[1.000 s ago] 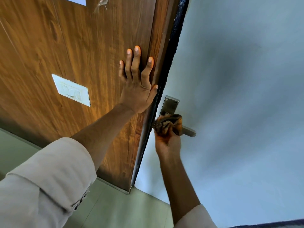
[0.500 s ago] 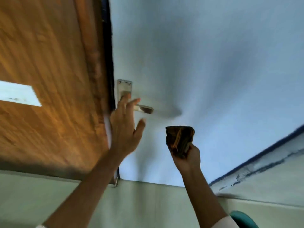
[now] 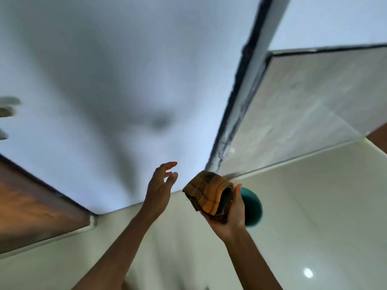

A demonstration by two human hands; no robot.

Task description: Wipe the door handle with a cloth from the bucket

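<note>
My right hand (image 3: 232, 214) grips a folded orange-and-brown checked cloth (image 3: 208, 194), held up in front of me. Just behind that hand shows part of a teal bucket (image 3: 252, 205) on the floor. My left hand (image 3: 159, 189) hangs in the air to the left of the cloth, fingers apart, holding nothing. The door handle (image 3: 7, 110) is a blurred shape at the far left edge, well away from both hands. The wooden door (image 3: 31, 204) fills the lower left.
A pale blue-white wall (image 3: 104, 80) spans the middle. A dark-edged corner strip (image 3: 240, 97) runs diagonally to a grey tiled wall (image 3: 303, 114) on the right. Glossy cream floor tiles (image 3: 303, 227) lie below.
The view has swung right, away from the door. My right hand pulled the cloth off the handle and carried it rightward over the bucket. My left hand left the door.
</note>
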